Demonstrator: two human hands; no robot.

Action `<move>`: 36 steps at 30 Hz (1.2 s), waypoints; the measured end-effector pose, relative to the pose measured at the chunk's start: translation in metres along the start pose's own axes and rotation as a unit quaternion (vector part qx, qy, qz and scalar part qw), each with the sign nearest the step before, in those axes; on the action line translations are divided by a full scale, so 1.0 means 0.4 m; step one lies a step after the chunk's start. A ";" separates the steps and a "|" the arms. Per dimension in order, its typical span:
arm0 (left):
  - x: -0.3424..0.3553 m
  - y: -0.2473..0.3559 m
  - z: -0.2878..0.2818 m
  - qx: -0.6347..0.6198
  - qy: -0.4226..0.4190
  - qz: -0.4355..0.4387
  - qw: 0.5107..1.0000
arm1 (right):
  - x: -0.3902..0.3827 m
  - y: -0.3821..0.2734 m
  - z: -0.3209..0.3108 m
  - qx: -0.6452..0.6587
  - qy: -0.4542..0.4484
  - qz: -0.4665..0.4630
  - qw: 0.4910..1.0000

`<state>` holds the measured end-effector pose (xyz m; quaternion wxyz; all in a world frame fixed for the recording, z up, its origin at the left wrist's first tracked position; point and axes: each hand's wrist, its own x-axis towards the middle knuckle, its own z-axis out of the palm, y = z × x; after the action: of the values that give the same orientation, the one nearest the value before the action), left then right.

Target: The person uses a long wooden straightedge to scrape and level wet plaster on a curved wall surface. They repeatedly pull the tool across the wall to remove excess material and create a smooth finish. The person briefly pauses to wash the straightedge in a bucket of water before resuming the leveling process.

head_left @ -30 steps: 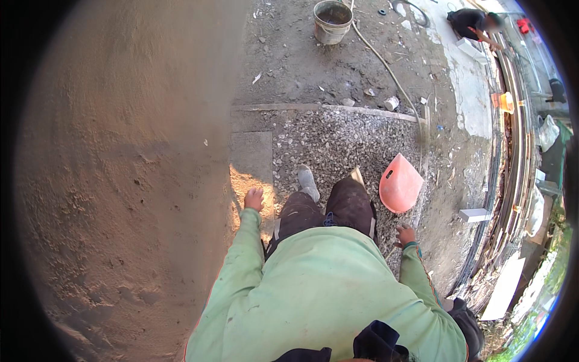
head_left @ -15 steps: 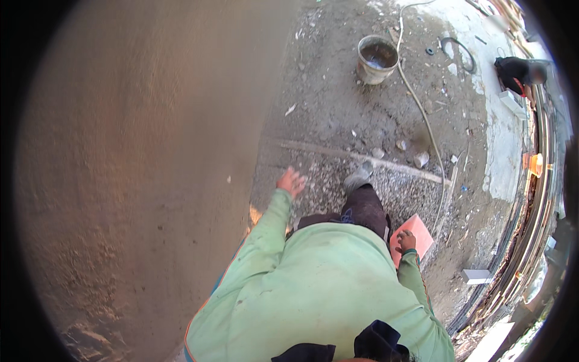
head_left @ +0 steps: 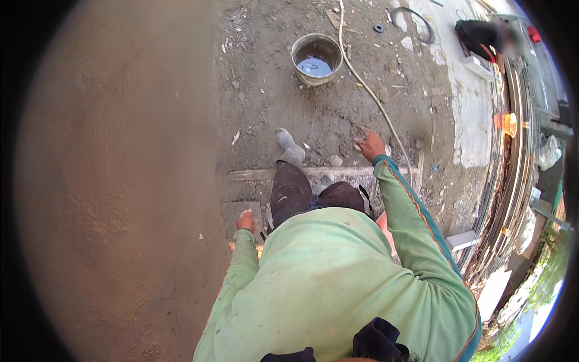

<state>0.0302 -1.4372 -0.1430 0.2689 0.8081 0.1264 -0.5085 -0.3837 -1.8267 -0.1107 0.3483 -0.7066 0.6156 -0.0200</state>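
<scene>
My right hand (head_left: 371, 145) reaches forward over the ground with its fingers apart and nothing visible in them. Ahead of it and to the left stands a round bucket (head_left: 313, 79) with greyish liquid inside. Close by my left side, my left hand (head_left: 246, 221) hangs beside the brown wall-like surface (head_left: 145, 181); its fingers are loosely bent, and I see nothing held. A pink block-like thing (head_left: 384, 230) shows beside my right hip, mostly hidden by my body and right arm. One grey boot (head_left: 290, 148) of mine is forward, past a narrow strip (head_left: 250, 174) across the ground.
A pale hose (head_left: 375, 98) runs along the ground right of the bucket. Beyond it lies a dark loop of tubing (head_left: 429, 27). At the far right another person (head_left: 479, 37) bends near a white block (head_left: 478, 67). Long bars (head_left: 515, 157) lie along the right side.
I have stepped forward, and the bucket appears nearer and further left. My right hand has left the pink block and swung forward; my left hand has drawn back.
</scene>
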 end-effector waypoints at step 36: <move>1.429 1.202 2.036 0.638 -0.152 0.217 0.723 | 2.191 0.716 1.012 -0.176 -0.260 -0.194 0.929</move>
<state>-0.0962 -2.3315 -0.7800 -0.1915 0.7059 -0.4494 -0.5129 -0.2325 -2.4118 -0.9161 0.3556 -0.8426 0.3480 0.2062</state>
